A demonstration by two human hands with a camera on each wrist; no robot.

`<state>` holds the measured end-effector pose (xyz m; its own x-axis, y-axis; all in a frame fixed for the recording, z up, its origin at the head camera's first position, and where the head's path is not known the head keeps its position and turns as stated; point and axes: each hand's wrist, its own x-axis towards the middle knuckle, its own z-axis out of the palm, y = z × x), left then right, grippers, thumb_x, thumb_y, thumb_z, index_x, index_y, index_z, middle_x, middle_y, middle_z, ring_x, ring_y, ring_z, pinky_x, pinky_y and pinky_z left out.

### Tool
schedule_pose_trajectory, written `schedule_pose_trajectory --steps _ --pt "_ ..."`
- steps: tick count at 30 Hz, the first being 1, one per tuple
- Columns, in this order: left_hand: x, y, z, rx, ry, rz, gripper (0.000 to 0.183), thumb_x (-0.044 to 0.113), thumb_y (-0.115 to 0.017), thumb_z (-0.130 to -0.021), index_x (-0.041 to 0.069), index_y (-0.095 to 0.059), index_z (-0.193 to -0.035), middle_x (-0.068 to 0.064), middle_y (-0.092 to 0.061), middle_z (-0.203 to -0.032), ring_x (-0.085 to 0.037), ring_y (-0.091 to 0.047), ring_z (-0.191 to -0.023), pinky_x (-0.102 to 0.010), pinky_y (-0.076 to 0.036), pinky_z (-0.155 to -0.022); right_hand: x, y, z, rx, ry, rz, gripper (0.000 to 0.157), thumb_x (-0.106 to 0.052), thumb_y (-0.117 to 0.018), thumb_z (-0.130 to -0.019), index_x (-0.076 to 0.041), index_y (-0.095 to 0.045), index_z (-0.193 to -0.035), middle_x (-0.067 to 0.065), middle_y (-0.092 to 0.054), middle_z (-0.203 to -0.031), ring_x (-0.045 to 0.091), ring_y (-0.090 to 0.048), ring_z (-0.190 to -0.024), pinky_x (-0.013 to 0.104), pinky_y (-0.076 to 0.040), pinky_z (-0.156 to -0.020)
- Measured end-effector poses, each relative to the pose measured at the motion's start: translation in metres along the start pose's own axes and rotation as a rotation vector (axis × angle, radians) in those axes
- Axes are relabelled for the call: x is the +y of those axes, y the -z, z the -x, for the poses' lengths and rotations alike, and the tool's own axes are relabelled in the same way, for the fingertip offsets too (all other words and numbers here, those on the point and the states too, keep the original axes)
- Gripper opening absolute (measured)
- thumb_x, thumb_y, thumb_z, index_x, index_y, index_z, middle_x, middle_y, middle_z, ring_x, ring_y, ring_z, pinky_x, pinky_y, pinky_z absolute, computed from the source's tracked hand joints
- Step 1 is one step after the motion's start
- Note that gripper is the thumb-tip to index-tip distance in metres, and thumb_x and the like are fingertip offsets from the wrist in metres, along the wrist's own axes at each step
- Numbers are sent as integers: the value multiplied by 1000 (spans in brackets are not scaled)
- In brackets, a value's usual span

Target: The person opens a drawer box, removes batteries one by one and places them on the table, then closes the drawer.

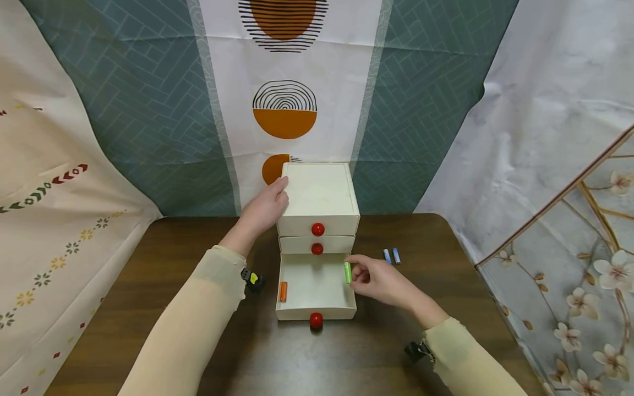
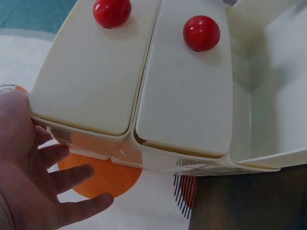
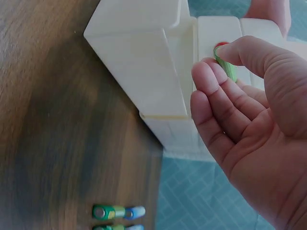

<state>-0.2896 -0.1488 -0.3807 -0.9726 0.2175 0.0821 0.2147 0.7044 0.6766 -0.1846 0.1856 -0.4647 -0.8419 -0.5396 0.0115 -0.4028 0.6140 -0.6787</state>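
A small white chest of drawers point(image 1: 321, 190) with red knobs stands on the table, its bottom drawer point(image 1: 317, 312) pulled out. My left hand point(image 1: 262, 209) rests against the upper left side of the chest; in the left wrist view its fingers point(image 2: 72, 179) are spread and fairly straight. Between thumb and fingertips, my right hand point(image 1: 383, 279) pinches a green battery point(image 1: 348, 272) over the right side of the open drawer. An orange battery point(image 1: 283, 291) lies inside that drawer at the left.
Two batteries with blue ends point(image 1: 391, 256) lie side by side on the dark wooden table point(image 1: 396, 319), right of the chest. The upper drawers, including the middle drawer point(image 2: 187, 91), are closed. Patterned cloth point(image 1: 421, 82) hangs behind the table and at both sides.
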Motion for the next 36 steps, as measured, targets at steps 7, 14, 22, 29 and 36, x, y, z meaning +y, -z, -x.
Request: schedule_pose_trajectory --steps 7,14,22,29,36 --pt "-2 -4 -1 -6 16 -7 68 36 -26 -116 10 -14 -178 -8 -15 -184 -28 -16 -169 -46 -13 -136 9 7 8 22 4 17 47 -8 -79 -99 -2 -65 -143 -9 -69 -95 9 -64 -83 27 -57 -78" --pt "-3 -6 0 -2 17 -20 68 37 -25 -117 9 -15 -178 -11 -16 -184 -27 -14 -170 -46 -13 -136 19 11 15 32 9 80 46 -10 -80 -98 -4 -66 -141 -12 -68 -93 5 -64 -81 28 -57 -79" --pt "0 -6 2 5 2 -19 67 35 -25 -117 8 -15 -178 -11 -16 -184 -29 -14 -170 -46 -12 -136 32 16 26 45 17 150 43 -8 -80 -96 -4 -67 -137 -15 -66 -90 1 -61 -79 28 -55 -77" --pt "0 -5 1 1 6 -27 67 36 -24 -117 8 -14 -178 -11 -15 -184 -27 -13 -170 -45 -11 -136 40 19 31 41 18 175 42 -9 -81 -96 -2 -67 -135 -15 -65 -89 1 -59 -77 28 -53 -75" --pt "-1 -5 1 3 0 -10 68 36 -24 -117 9 -14 -178 -11 -15 -184 -27 -13 -170 -46 -11 -136 45 21 38 39 8 187 42 -9 -82 -95 -1 -68 -134 -15 -65 -88 0 -59 -77 28 -53 -75"
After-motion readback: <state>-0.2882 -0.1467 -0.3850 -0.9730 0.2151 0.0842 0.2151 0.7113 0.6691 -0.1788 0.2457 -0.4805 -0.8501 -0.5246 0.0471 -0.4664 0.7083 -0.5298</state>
